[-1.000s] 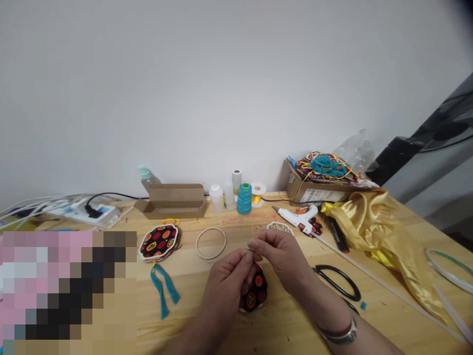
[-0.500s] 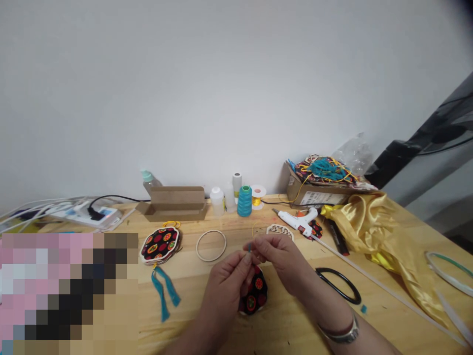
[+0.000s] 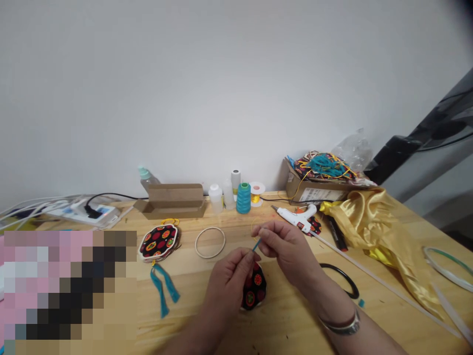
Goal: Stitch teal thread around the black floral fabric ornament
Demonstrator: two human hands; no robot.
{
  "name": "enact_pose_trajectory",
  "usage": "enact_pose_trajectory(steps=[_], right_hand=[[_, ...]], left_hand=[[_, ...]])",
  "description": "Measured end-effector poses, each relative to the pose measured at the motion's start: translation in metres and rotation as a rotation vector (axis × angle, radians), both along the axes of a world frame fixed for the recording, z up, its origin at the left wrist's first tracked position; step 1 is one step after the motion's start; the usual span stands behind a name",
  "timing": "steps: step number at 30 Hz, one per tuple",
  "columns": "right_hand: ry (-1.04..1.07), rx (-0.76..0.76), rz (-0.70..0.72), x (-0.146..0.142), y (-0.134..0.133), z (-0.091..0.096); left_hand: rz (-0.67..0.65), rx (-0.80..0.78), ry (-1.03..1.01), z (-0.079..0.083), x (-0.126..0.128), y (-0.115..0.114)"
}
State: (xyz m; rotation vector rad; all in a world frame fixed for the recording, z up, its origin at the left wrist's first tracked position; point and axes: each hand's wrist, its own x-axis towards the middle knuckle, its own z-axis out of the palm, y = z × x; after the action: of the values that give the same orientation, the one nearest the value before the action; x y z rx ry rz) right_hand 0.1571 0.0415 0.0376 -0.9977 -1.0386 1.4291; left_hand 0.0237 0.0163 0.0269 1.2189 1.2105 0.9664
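A short length of teal thread [image 3: 256,245] runs between my two hands. My left hand [image 3: 232,276] pinches its lower end between thumb and forefinger. At the upper end the fingertips of my right hand [image 3: 283,246] are closed on it. Directly below lies a black fabric piece with red and orange flowers [image 3: 254,293], partly covered by my left hand. A loop of yellow cord [image 3: 254,228] shows just beyond my right fingers. The undersides of both hands are hidden.
Left of my hands lie a wooden ring [image 3: 210,242] and a stack of flowered pieces [image 3: 159,242] with a teal tassel [image 3: 162,291]. Behind stand a teal thread cone [image 3: 243,198] and bottles. A glue gun [image 3: 298,217], black ring [image 3: 353,281] and gold cloth [image 3: 384,231] lie right.
My right hand has drawn slightly up and away from my left, and more of the teal thread shows between them. The whole view has shifted a little.
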Motion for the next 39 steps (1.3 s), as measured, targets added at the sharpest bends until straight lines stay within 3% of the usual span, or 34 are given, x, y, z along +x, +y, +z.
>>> enact_pose_trajectory(steps=[3, 6, 9, 11, 12, 14, 18, 20, 22, 29, 39], right_hand=[[0.130, -0.004, 0.070, 0.004, -0.001, 0.002], [0.211, 0.079, 0.005, 0.007, -0.001, 0.005], [0.210, 0.151, -0.070, 0.009, 0.001, 0.006], [0.167, 0.173, -0.098, 0.009, 0.002, 0.006], [0.141, 0.180, -0.108, 0.009, 0.003, 0.005], [0.082, 0.190, -0.121, 0.008, 0.004, 0.003], [-0.063, 0.243, -0.093, 0.003, 0.000, 0.001], [-0.191, 0.279, -0.037, 0.000, -0.006, 0.002], [-0.350, 0.328, 0.046, -0.004, -0.013, 0.005], [-0.865, 0.554, 0.373, -0.013, -0.030, 0.017], [-1.208, 0.496, 0.629, -0.024, -0.045, 0.013]], left_hand=[[-0.003, 0.089, 0.110, -0.004, -0.001, 0.002], [0.044, 0.227, 0.231, -0.009, -0.003, 0.006], [0.315, 0.433, 0.314, -0.008, -0.007, 0.008], [0.466, 0.483, 0.314, -0.003, -0.009, 0.006], [0.483, 0.467, 0.295, 0.000, -0.009, 0.004], [0.375, 0.308, 0.177, 0.004, -0.009, 0.001], [0.001, -0.333, -0.259, 0.009, -0.008, -0.001], [-0.040, -0.555, -0.445, 0.011, -0.009, 0.000], [-0.061, -0.655, -0.576, 0.013, -0.011, -0.001], [-0.091, -0.528, -0.619, 0.009, -0.015, 0.000], [0.014, -0.543, -0.642, -0.006, -0.019, 0.009]])
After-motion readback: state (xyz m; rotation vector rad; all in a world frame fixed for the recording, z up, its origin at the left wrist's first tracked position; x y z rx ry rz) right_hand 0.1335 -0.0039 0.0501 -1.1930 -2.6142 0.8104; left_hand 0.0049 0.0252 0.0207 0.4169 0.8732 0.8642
